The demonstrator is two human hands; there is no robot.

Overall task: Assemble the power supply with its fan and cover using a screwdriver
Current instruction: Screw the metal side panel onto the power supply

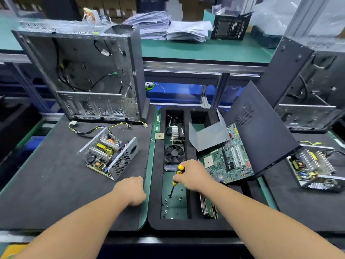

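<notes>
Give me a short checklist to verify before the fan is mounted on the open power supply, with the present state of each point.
1. Screwdriver in hand: ok, the right hand grips it, tip down in the screw compartment.
2. Screws available: ok, several lie loose in that compartment.
3. Fan within reach: ok, it sits in the foam tray, just beyond the right hand.
4. Power supply open and accessible: ok, on the mat, board exposed.
5. Left hand free: cannot tell, its fingers are hidden.
6. Cover ready: cannot tell; a bent grey sheet leans on the motherboard.
</notes>
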